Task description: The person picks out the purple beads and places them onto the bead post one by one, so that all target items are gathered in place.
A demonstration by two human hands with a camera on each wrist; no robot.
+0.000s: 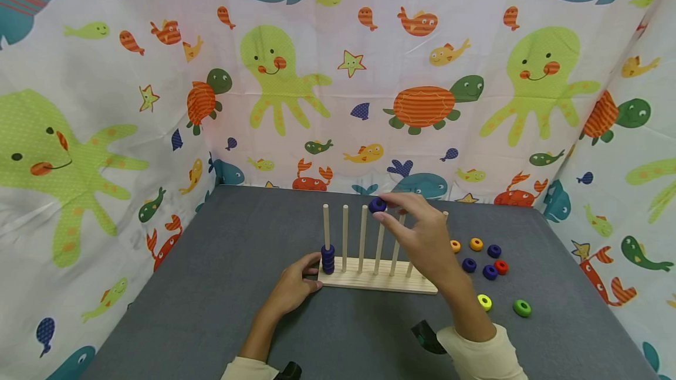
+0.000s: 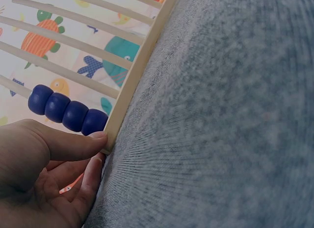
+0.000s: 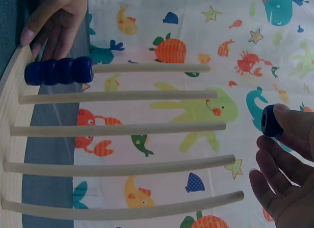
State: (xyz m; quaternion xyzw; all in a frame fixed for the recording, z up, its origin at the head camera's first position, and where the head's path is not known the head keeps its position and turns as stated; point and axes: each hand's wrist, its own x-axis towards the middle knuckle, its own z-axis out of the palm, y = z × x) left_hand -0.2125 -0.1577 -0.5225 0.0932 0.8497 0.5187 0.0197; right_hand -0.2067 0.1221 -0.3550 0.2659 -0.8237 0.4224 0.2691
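Note:
A wooden peg rack [image 1: 377,277] with a row of upright dowels stands on the table. Several dark blue beads [image 2: 73,112] are stacked on its leftmost dowel. My left hand [image 1: 293,283] grips the left end of the rack's base, the thumb lying along its edge beside the lowest bead. Above the dowel tops, my right hand [image 1: 422,236] pinches one more dark blue bead [image 3: 271,121] between thumb and fingers. In the right wrist view that bead is apart from the dowel tips, its hole partly visible. The right hand hides part of the rack's right end in the head view.
Loose beads lie right of the rack: several blue ones [image 1: 490,272], a red one [image 1: 501,267], orange-yellow ones [image 1: 476,244], a yellow one [image 1: 484,302] and a green one [image 1: 521,308]. A sea-animal curtain [image 1: 338,92] surrounds the grey table [image 1: 211,309] at the back and sides.

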